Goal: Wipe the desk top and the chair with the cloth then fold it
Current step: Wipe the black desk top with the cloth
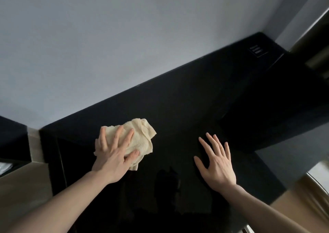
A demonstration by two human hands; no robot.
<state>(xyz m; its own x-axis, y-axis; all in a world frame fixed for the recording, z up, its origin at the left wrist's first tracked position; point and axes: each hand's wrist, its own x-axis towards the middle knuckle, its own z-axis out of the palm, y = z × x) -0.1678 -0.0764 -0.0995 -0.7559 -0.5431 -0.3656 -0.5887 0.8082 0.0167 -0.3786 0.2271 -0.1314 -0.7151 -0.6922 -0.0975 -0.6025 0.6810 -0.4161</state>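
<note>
Pale grey wall [124,37] fills the view from nine o'clock round to one o'clock, and below it the glossy black desk top [178,111] runs from the seven o'clock corner up to two o'clock, carrying a small white-printed label [256,51] at its far two o'clock end. A tan strip, perhaps the chair [306,193], shows at four o'clock, too cut off to be sure. The right hand [216,163] lies at about four o'clock from centre, fingers straight and spread flat on the desk, holding nothing and seemingly bracing. The left hand [114,154] at about seven o'clock presses with splayed, nearly straight fingers on the bunched cream cloth [140,138], which lies on the desk near the wall.

Judging from this, wiping is under way. The cloth is only pinned, not gripped, so a fast stroke could let it slide out or bunch further, leaving streaks on the shiny surface; the far two o'clock end may be missed.
</note>
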